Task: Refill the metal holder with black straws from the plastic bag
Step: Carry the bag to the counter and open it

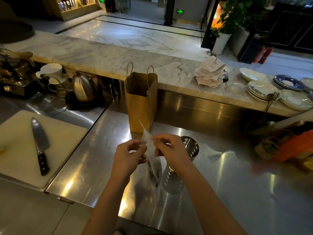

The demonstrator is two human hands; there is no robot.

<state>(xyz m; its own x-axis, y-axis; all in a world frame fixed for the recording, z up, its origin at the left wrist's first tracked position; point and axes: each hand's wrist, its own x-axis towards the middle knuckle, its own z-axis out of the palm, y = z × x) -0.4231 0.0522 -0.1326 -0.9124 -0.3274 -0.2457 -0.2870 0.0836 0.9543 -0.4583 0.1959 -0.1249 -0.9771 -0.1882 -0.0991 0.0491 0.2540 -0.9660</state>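
Far left: white cutting board [20, 150], knife [39, 143] lying on it. Brown paper bag [142, 102] upright, centre back of steel counter [94, 158]. Left hand [128, 158] pinching clear plastic bag [151, 146] near its top; right hand [171, 151] pinching the other side, bag hanging between them. Black straws [154, 173] blurred in lower part. Metal holder [193, 148] upright just behind right hand. Plates [264, 89] far right.

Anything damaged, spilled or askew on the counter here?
The brown paper bag behind the hands has a torn, ragged rim on its right side. Nothing else stands out: the metal holder stands upright, and the left hand and right hand pinch the top of the plastic bag.
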